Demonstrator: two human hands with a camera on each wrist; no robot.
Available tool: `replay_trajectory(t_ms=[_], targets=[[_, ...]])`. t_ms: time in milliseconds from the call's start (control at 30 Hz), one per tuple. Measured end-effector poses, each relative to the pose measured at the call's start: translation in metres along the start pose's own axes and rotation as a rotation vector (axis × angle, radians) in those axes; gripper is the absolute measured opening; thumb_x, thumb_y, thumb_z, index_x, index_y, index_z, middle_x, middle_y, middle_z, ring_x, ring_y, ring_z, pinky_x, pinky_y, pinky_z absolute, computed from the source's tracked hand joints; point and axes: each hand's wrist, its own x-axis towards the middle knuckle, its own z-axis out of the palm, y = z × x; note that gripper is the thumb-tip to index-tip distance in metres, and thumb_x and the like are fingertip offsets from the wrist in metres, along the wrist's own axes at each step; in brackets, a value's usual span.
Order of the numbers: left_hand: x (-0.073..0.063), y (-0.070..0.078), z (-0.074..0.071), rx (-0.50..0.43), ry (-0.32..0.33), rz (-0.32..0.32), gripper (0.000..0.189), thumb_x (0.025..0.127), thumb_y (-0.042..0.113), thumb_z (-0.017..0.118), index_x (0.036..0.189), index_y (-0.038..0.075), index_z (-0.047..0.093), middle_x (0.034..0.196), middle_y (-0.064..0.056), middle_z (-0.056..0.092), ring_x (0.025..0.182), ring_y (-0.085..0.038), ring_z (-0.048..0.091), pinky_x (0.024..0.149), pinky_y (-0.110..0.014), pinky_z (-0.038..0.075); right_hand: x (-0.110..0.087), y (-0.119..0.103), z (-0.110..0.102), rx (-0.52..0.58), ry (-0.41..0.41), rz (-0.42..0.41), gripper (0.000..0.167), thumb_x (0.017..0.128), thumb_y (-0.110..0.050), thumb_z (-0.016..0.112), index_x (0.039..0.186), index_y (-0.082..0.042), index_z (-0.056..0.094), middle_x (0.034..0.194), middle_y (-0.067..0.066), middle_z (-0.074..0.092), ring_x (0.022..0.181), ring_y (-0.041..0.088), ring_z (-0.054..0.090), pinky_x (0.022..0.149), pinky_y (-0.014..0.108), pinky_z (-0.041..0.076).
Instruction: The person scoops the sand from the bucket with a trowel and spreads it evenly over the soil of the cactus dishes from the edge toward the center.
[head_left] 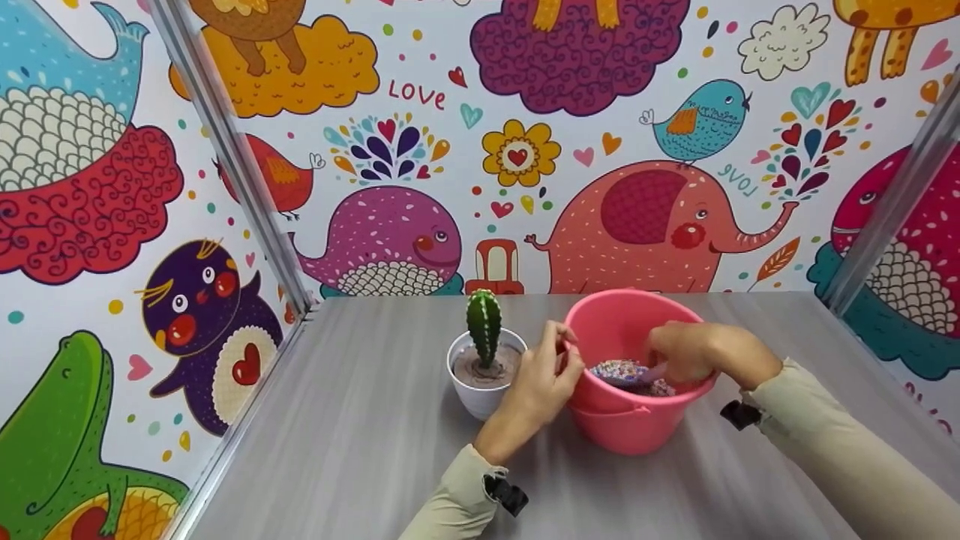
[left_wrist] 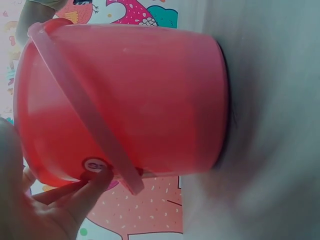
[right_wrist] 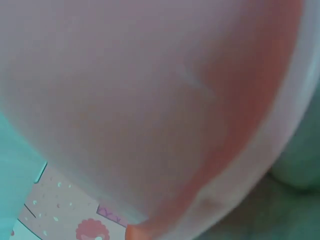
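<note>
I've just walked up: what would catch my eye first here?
Probably the pink bucket on the grey table, with the left hand gripping its rim and the right hand inside, holding what looks like a scoop among colourful grains. Left of it in the head view, a green cactus stands in a white pot. Behind them, the wall is bright with cartoon animals, including a coral elephant.

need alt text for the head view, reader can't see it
A person's left hand holds a pink bucket by its rim while the right hand, inside it, grips a partly hidden purplish tool among small multicoloured bits. A cactus in a white pot stands to the bucket's left on a grey table, before a cartoon-animal wall.
</note>
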Motion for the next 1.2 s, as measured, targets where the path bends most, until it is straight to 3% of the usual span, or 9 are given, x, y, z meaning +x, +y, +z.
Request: replay_trajectory(t_ms=[200,333,467,567,667,800,900,1033,1200], targets=[[-0.002,-0.002,0.002,-0.004,0.024,-0.015,0.019,0.105,0.027,0.057,0.123,0.019,0.055,0.098,0.005,0.068,0.090,-0.004,0.064,0.082,-0.026,0.062,0.009,0.002,0.004,-0.099,0.166,-0.015,0.001,0.095,-0.013,0.080,0.095,-0.013,0.081,0.079,0.002,0.068,0.069,0.019,0.064,0.055,0.029,0.056],[-0.003,-0.003,0.003,-0.018,0.043,-0.009,0.019,0.105,0.025,0.058,0.123,0.019,0.056,0.102,0.004,0.069,0.098,-0.004,0.068,0.091,-0.028,0.064,0.014,0.001,0.010,-0.238,0.312,-0.046,0.007,0.087,-0.010,0.084,0.085,-0.016,0.082,0.070,-0.001,0.068,0.063,0.018,0.060,0.057,0.034,0.055],[-0.004,-0.004,0.004,-0.040,0.038,-0.015,0.019,0.106,0.027,0.058,0.123,0.019,0.056,0.105,0.003,0.070,0.107,-0.004,0.070,0.098,-0.024,0.062,0.018,0.001,0.016,-0.327,0.423,-0.076,0.011,0.085,-0.019,0.091,0.086,-0.012,0.083,0.067,0.001,0.068,0.061,0.018,0.060,0.055,0.036,0.055],[-0.005,-0.005,0.004,-0.055,0.030,-0.023,0.019,0.107,0.028,0.057,0.124,0.019,0.055,0.105,0.003,0.070,0.110,-0.004,0.071,0.101,-0.025,0.061,0.021,0.004,0.019,-0.359,0.516,-0.110,0.019,0.084,-0.025,0.093,0.088,-0.008,0.084,0.069,0.004,0.071,0.062,0.020,0.063,0.057,0.039,0.058],[-0.005,-0.005,0.004,-0.061,0.028,-0.020,0.019,0.107,0.026,0.058,0.124,0.019,0.055,0.104,0.003,0.069,0.107,-0.004,0.071,0.100,-0.025,0.062,0.023,0.009,0.023,-0.384,0.578,-0.141,0.019,0.082,-0.024,0.095,0.089,-0.009,0.085,0.078,0.007,0.076,0.072,0.025,0.069,0.068,0.046,0.063],[-0.005,-0.006,0.004,-0.068,0.026,-0.022,0.018,0.107,0.027,0.057,0.124,0.020,0.055,0.104,0.003,0.069,0.106,-0.004,0.070,0.099,-0.024,0.062,0.023,0.012,0.027,-0.433,0.611,-0.172,0.019,0.080,-0.022,0.097,0.091,-0.010,0.087,0.090,0.010,0.080,0.087,0.030,0.072,0.086,0.055,0.064],[-0.005,-0.006,0.005,-0.080,0.025,-0.021,0.019,0.108,0.031,0.057,0.124,0.020,0.055,0.104,0.003,0.069,0.109,-0.004,0.070,0.102,-0.024,0.061,0.021,0.012,0.029,-0.418,0.602,-0.165,0.020,0.081,-0.023,0.096,0.090,-0.009,0.085,0.083,0.009,0.078,0.079,0.028,0.069,0.078,0.050,0.064],[-0.005,-0.006,0.004,-0.101,0.022,-0.013,0.020,0.109,0.031,0.057,0.124,0.018,0.054,0.105,0.001,0.068,0.112,-0.007,0.071,0.104,-0.023,0.059,0.018,0.009,0.028,-0.385,0.527,-0.125,0.019,0.084,-0.022,0.093,0.091,-0.007,0.083,0.074,0.006,0.074,0.067,0.022,0.063,0.065,0.040,0.062],[-0.005,-0.006,0.003,-0.104,0.014,-0.022,0.020,0.109,0.031,0.057,0.124,0.018,0.054,0.106,0.002,0.068,0.112,-0.006,0.071,0.105,-0.024,0.059,0.020,0.008,0.027,-0.423,0.487,-0.116,0.019,0.088,-0.024,0.089,0.091,-0.006,0.083,0.068,0.004,0.071,0.064,0.019,0.061,0.070,0.039,0.058]])
